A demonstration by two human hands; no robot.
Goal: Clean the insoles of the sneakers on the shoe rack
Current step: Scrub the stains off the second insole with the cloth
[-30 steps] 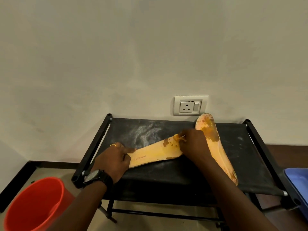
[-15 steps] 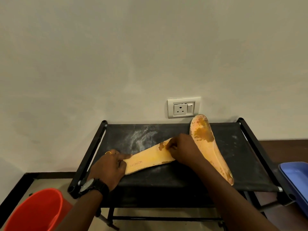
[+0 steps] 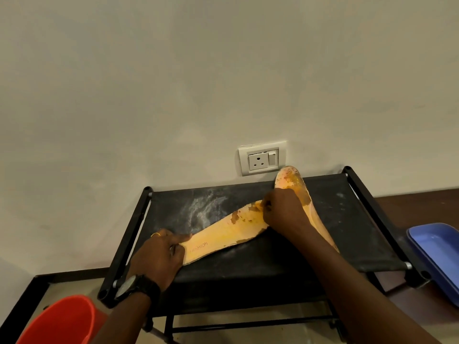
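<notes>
Head view: left hand [image 3: 159, 256] and right hand [image 3: 283, 209] fingers [image 3: 182, 238] pinching insole [image 3: 223, 232], forearm [image 3: 335, 269] over second insole [image 3: 291, 181], bucket [image 3: 62, 321] left

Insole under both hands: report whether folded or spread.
Spread: the insole lies stretched on the rack, left hand gripping its heel, right hand at its toe.

Black rack [image 3: 347, 219] bears left insole [image 3: 223, 232], right insole [image 3: 290, 180]

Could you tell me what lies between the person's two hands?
In the head view, one yellow insole spans the gap between left hand and right hand, lying on the rack.
</notes>
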